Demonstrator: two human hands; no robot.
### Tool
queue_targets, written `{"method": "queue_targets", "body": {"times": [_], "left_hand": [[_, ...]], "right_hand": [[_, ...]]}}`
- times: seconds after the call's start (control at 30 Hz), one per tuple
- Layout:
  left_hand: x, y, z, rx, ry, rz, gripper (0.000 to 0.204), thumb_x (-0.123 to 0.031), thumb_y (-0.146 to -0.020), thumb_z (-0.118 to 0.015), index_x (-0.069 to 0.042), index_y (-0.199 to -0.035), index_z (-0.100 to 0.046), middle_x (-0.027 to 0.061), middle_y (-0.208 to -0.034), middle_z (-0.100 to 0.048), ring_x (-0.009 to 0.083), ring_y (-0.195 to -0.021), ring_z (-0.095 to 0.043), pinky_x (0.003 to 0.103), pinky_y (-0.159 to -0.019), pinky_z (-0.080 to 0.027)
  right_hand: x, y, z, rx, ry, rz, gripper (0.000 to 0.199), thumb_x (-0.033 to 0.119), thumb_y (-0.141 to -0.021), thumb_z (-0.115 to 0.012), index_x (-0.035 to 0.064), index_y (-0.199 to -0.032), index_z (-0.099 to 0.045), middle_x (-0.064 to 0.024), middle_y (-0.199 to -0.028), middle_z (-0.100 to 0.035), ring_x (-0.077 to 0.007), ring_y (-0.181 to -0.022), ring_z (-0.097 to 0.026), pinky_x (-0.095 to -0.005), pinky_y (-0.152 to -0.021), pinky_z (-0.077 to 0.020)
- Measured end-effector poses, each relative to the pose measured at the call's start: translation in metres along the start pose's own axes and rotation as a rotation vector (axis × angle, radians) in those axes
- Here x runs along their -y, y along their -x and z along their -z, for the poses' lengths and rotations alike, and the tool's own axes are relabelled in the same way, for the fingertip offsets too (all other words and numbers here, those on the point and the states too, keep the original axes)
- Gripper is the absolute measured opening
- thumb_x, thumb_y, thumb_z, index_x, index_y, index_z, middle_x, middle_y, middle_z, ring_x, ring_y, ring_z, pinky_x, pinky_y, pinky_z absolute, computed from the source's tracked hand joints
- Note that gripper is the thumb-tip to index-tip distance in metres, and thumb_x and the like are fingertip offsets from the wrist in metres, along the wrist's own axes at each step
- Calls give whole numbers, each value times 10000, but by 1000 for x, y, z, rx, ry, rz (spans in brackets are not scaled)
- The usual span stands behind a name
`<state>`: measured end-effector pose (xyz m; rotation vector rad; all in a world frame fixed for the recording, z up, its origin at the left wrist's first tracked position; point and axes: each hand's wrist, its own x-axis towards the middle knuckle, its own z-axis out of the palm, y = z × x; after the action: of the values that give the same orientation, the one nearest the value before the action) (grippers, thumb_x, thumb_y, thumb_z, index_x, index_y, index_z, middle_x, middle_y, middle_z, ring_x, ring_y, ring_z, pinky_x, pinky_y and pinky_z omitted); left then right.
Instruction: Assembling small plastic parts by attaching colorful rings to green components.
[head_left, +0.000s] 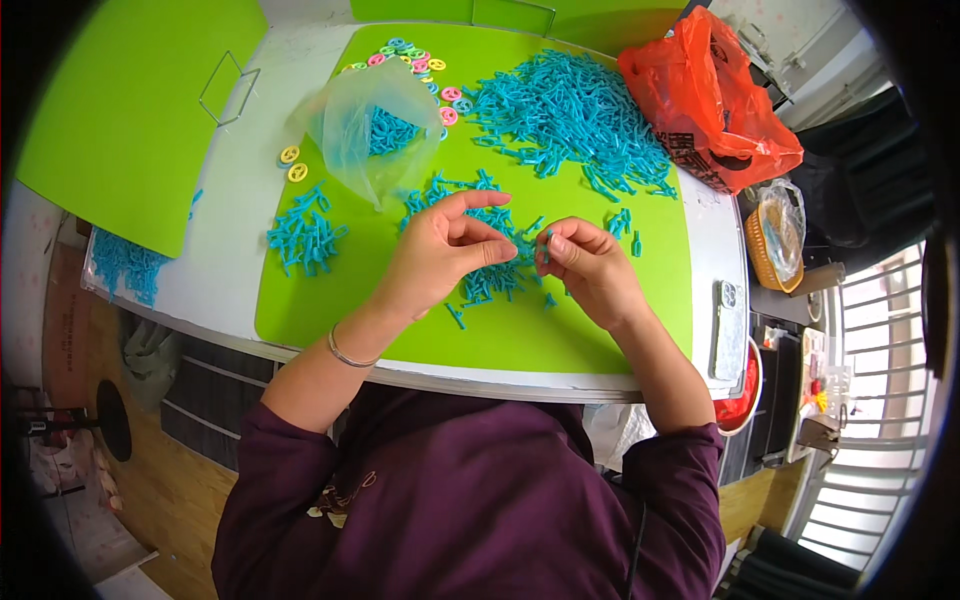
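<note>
Over the middle of a green mat [600, 345], my left hand [435, 250] is held with thumb and fingers apart, nothing visible between them. Close by on the right, my right hand [595, 270] pinches a small teal plastic piece, mostly covered by the fingertips. Beneath both hands lies a loose heap of small teal plastic pieces [485, 285], partly hidden by them. A smaller cluster of teal pieces [303, 240] is left of my left hand. A few single teal pieces [636, 244] are scattered beyond my right hand.
A large teal pile [575, 115] spreads at the back right, beside a red plastic bag [710, 110]. A translucent bag [345, 125] holds more teal pieces, with coloured wheel-shaped discs [451, 94] around it. A phone [729, 330] lies at the table's right edge.
</note>
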<state>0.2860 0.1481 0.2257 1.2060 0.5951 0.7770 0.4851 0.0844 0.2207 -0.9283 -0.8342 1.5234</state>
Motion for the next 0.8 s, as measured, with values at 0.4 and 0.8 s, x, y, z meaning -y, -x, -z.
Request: {"method": "queue_targets", "body": {"times": [0.4, 0.8], "left_hand": [[2, 1, 0, -14, -21, -11, 408, -21, -776, -685, -32, -1158, -544, 45, -828, -644, 86, -781, -595, 213, -728, -473], [12, 2, -4, 0, 105, 49, 312, -11, -775, -682, -15, -1071, -583, 33, -830, -639, 84, -770, -592, 211, -714, -467]], "right_hand": [[5, 4, -10, -74, 307, 33, 110, 127, -836, -647, 46, -911, -653, -19, -863, -646, -66, -721, -510, -211, -644, -396], [-5, 4, -10, 7, 307, 142, 86, 83, -834, -644, 41, -896, -602, -8, -885, -633, -70, -826, -546, -208, -761, -425]]}}
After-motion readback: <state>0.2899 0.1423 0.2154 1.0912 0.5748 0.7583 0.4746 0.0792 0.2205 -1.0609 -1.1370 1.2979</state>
